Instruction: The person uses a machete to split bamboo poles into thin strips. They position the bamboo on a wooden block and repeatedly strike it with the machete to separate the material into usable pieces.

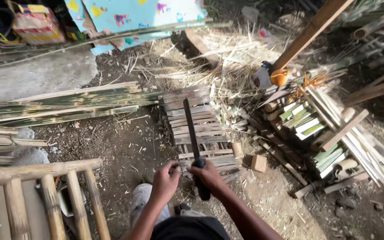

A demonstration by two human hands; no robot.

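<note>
Right hand closed around the dark handle of a long, dark-bladed steel machete; blade points away, lying over a stack of split grey-brown bamboo slats on the dirt floor. Left hand curled beside it, pinching a thin slat end; grip partly hidden. Machete judged heavy, rigid, sharp-edged: hold by handle only. Slats judged light, stiff, splintery; take by the ends.

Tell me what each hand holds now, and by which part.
The right hand holds a long dark blade by its black handle. The left hand is curled beside it; whether it holds anything cannot be told.
</note>
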